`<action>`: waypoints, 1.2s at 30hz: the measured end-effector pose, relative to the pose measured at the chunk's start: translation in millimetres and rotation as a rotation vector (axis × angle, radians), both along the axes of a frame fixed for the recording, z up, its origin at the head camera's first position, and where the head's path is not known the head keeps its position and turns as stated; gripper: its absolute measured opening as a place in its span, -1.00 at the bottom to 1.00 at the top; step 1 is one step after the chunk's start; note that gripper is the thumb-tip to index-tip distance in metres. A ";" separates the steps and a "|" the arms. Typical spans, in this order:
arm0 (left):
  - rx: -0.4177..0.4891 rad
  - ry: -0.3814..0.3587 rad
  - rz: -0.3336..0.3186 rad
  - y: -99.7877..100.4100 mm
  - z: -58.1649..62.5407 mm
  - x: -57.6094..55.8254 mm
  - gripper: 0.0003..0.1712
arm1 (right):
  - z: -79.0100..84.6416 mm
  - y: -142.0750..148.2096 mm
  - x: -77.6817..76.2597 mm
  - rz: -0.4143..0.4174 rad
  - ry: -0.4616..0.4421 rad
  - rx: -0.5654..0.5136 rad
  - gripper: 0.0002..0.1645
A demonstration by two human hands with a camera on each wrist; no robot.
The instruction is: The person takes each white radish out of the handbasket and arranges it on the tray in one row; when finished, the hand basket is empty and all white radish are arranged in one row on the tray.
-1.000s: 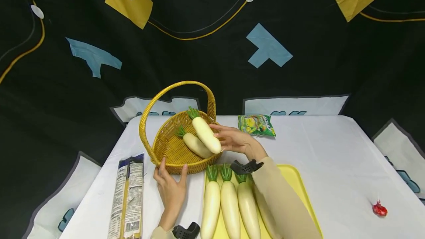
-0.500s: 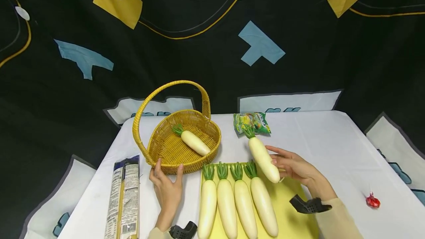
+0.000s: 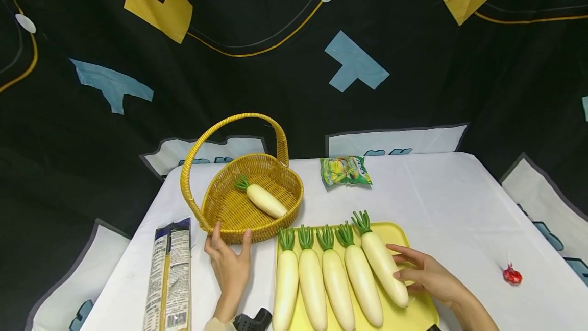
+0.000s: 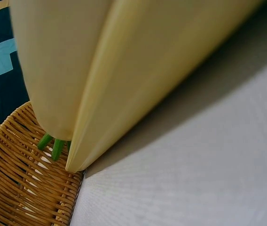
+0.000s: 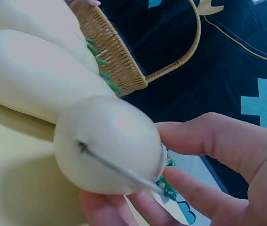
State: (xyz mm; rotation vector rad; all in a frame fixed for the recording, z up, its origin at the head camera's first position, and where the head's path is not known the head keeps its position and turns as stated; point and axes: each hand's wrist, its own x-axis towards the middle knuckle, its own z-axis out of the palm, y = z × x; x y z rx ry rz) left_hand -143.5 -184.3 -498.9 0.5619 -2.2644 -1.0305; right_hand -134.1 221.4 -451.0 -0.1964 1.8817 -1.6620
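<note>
My right hand [image 3: 429, 275] grips a white radish [image 3: 383, 269] near its lower end, thumb on top and fingers underneath. This radish has a green leafy top and lies slanted at the right of the row on the yellow tray [image 3: 420, 308]. In the right wrist view, the round tip of the radish [image 5: 110, 146] sits between thumb and fingers. My left hand [image 3: 231, 264] has its spread fingers at the near rim of the wicker basket [image 3: 229, 208]. One white radish [image 3: 266, 201] lies in the basket. My left hand is out of sight in its wrist view.
Several white radishes [image 3: 312, 287] lie side by side on the tray. A long printed packet [image 3: 170, 275] lies at the left, a green snack bag [image 3: 345, 170] at the back. A small red wrapped candy [image 3: 512, 274] is at the far right. A black patterned cloth [image 3: 275, 86] hangs behind.
My right hand has carried the radish from over the basket rightward and down to the tray, beside the row. My left hand stays at the basket rim.
</note>
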 end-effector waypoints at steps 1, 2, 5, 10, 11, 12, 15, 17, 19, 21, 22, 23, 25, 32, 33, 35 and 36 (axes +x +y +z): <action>-0.001 0.002 0.001 0.0 0.1 -0.1 -0.10 | -0.4 -1.3 2.1 -0.008 0.001 0.014 -0.19; -0.001 0.002 0.001 -0.1 0.2 -0.3 -0.10 | -0.8 -2.3 3.8 -0.016 0.006 0.026 -0.18; 0.000 -0.007 -0.004 -0.2 0.7 -0.1 -0.10 | -0.9 -6.3 8.5 -0.035 0.018 0.065 -0.16; 0.001 -0.006 -0.006 -0.7 0.1 0.4 -0.11 | -0.6 -13.1 13.6 -0.029 0.035 0.142 -0.11; 0.000 -0.002 -0.004 -0.8 -0.1 0.4 -0.11 | -0.1 -14.2 14.2 -0.023 0.037 0.154 -0.10; -0.001 0.001 -0.002 -0.9 -0.2 0.3 -0.11 | 0.6 -15.0 14.6 -0.012 0.039 0.155 -0.09; -0.005 0.010 0.006 -0.8 -0.1 0.2 -0.11 | 3.3 -16.6 15.0 0.009 0.049 0.155 -0.10; -0.006 0.016 0.013 -0.5 -0.5 -0.1 -0.11 | 4.9 -16.7 14.7 0.032 0.084 0.170 -0.12; -0.007 0.021 0.017 -0.3 -1.5 -0.3 -0.11 | 5.9 -16.8 13.7 0.041 0.132 0.216 -0.16; -0.008 0.024 0.019 0.0 -2.3 -0.2 -0.11 | 6.7 -17.6 12.3 0.038 0.176 0.277 -0.19; -0.009 0.026 0.020 0.0 -2.4 -0.1 -0.11 | 6.9 -18.1 11.6 0.035 0.197 0.312 -0.21; -0.010 0.027 0.020 0.1 -2.1 0.1 -0.11 | 7.1 -18.9 10.8 0.025 0.211 0.346 -0.22; -0.011 0.030 0.020 0.1 -1.4 0.6 -0.11 | 8.0 -20.5 8.8 0.012 0.224 0.375 -0.24; -0.008 0.030 0.021 0.6 -0.5 1.0 -0.11 | 10.9 -23.7 -1.8 -0.009 0.227 0.381 -0.27; -0.006 0.029 0.021 0.6 -0.6 0.9 -0.11 | 11.4 -24.4 -3.7 -0.013 0.233 0.378 -0.28; -0.002 0.025 0.019 0.7 -0.9 1.0 -0.11 | 12.7 -26.2 -7.8 -0.027 0.247 0.380 -0.28; -0.001 0.023 0.018 0.6 -0.9 1.0 -0.11 | 13.6 -27.4 -9.8 -0.039 0.257 0.383 -0.28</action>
